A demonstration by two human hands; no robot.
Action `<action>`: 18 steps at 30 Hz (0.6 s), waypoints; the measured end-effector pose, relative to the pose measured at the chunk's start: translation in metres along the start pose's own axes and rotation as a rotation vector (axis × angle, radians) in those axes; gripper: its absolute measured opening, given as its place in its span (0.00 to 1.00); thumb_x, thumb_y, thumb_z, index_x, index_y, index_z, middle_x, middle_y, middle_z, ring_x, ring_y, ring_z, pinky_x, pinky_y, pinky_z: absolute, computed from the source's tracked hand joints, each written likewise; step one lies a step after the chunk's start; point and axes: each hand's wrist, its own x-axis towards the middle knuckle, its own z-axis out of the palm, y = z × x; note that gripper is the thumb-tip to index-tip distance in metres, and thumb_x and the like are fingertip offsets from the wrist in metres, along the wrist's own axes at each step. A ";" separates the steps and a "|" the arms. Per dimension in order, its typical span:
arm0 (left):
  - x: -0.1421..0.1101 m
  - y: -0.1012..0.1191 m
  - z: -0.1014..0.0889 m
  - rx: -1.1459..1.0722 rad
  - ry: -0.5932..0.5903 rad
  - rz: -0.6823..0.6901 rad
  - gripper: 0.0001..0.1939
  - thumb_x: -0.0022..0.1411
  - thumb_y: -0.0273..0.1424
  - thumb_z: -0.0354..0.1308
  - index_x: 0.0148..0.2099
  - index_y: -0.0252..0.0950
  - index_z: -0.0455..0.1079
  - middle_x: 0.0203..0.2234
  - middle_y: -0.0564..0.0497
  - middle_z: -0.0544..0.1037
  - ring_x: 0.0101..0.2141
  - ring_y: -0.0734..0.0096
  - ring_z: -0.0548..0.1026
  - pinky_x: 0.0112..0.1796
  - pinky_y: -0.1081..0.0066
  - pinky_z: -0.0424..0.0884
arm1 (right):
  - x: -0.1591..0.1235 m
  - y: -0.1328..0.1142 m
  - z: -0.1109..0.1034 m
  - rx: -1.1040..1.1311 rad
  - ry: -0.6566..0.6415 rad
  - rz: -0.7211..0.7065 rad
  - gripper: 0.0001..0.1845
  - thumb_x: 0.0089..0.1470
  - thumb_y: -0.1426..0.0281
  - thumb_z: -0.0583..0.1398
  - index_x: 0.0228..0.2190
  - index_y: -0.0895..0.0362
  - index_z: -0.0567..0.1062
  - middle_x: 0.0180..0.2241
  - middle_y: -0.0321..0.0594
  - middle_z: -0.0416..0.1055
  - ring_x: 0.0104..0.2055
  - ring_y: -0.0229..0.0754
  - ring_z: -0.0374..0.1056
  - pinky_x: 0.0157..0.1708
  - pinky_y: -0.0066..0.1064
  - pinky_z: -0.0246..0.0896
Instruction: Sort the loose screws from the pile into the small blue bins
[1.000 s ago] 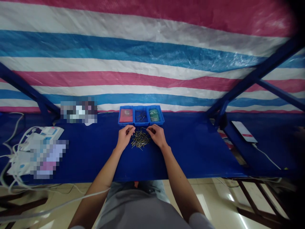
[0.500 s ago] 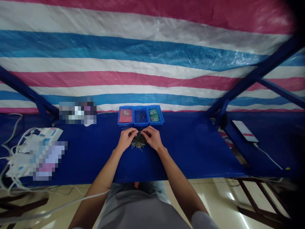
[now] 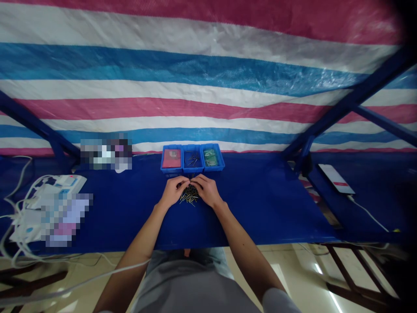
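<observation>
A loose pile of thin metal screws (image 3: 189, 196), dark and brassy, lies on the blue tabletop. My left hand (image 3: 174, 190) is over its left side, thumb and fingers pinched together. From the right, my right hand (image 3: 206, 189) meets it with its own pinch, the fingertips of both almost touching above the pile. A thin piece, seemingly one screw, is between them, mostly covered by the fingers. Just beyond stand three joined blue bins: the left bin (image 3: 162, 165) holds a red packet, the middle bin (image 3: 193, 171) several dark screws, the right bin (image 3: 222, 163) green-and-clear small bags.
White power strips and tangled cables (image 3: 32, 204) occupy the left of the table (image 3: 260, 204). A phone (image 3: 335, 178) on a charging cord lies at the right. Blue frame bars (image 3: 325, 117) slant up on both sides, before a striped sheet (image 3: 195, 87).
Both hands stay over the screw pile. My fingertips have drawn closer together and shifted slightly, covering more of the thin piece between them. The bins have not moved.
</observation>
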 end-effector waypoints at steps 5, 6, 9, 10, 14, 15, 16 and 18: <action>0.000 0.005 -0.002 0.023 0.001 0.056 0.12 0.68 0.35 0.55 0.35 0.34 0.74 0.26 0.51 0.76 0.28 0.72 0.72 0.32 0.73 0.64 | -0.001 0.000 0.000 -0.096 -0.044 -0.013 0.13 0.68 0.67 0.52 0.43 0.53 0.77 0.39 0.42 0.73 0.39 0.39 0.71 0.41 0.28 0.62; 0.000 0.006 -0.002 0.025 0.004 0.062 0.12 0.68 0.35 0.56 0.35 0.34 0.74 0.26 0.51 0.76 0.28 0.72 0.72 0.32 0.73 0.64 | -0.001 -0.001 -0.001 -0.116 -0.053 -0.012 0.13 0.68 0.67 0.52 0.44 0.53 0.76 0.38 0.42 0.73 0.38 0.39 0.70 0.40 0.28 0.62; 0.000 0.005 -0.002 0.021 0.005 0.072 0.11 0.68 0.34 0.56 0.35 0.35 0.74 0.27 0.51 0.76 0.29 0.72 0.72 0.34 0.72 0.65 | 0.000 -0.004 -0.003 -0.171 -0.080 -0.002 0.14 0.69 0.66 0.51 0.42 0.53 0.75 0.36 0.41 0.71 0.35 0.39 0.68 0.37 0.28 0.59; 0.000 0.004 -0.001 0.018 0.003 0.074 0.11 0.68 0.34 0.56 0.35 0.35 0.74 0.28 0.51 0.76 0.29 0.72 0.73 0.34 0.72 0.65 | 0.001 -0.005 -0.003 -0.182 -0.091 0.001 0.14 0.69 0.66 0.50 0.42 0.54 0.75 0.36 0.41 0.70 0.35 0.39 0.68 0.36 0.28 0.58; -0.001 0.002 0.000 0.001 0.016 0.081 0.10 0.68 0.34 0.56 0.36 0.35 0.75 0.29 0.50 0.76 0.30 0.71 0.73 0.36 0.72 0.67 | 0.002 -0.009 -0.002 -0.191 -0.131 0.025 0.14 0.70 0.66 0.48 0.36 0.55 0.71 0.34 0.39 0.70 0.34 0.39 0.66 0.36 0.28 0.56; -0.001 0.001 0.000 -0.002 0.020 0.083 0.10 0.68 0.34 0.56 0.37 0.35 0.75 0.29 0.50 0.76 0.31 0.71 0.73 0.36 0.72 0.67 | 0.002 -0.010 -0.001 -0.191 -0.136 0.037 0.15 0.70 0.66 0.47 0.35 0.55 0.70 0.33 0.38 0.70 0.33 0.38 0.66 0.35 0.28 0.55; -0.001 0.001 0.000 -0.005 0.023 0.085 0.10 0.68 0.34 0.55 0.37 0.35 0.75 0.29 0.50 0.76 0.31 0.70 0.73 0.36 0.72 0.67 | 0.002 -0.010 0.000 -0.192 -0.139 0.051 0.16 0.70 0.65 0.47 0.34 0.55 0.69 0.31 0.38 0.69 0.32 0.38 0.65 0.34 0.28 0.54; 0.000 0.001 0.000 -0.010 0.011 0.092 0.10 0.68 0.34 0.55 0.38 0.35 0.75 0.30 0.50 0.76 0.31 0.71 0.73 0.36 0.72 0.67 | 0.002 -0.011 0.002 -0.203 -0.136 0.080 0.19 0.71 0.64 0.45 0.30 0.55 0.67 0.28 0.36 0.68 0.29 0.37 0.64 0.33 0.28 0.52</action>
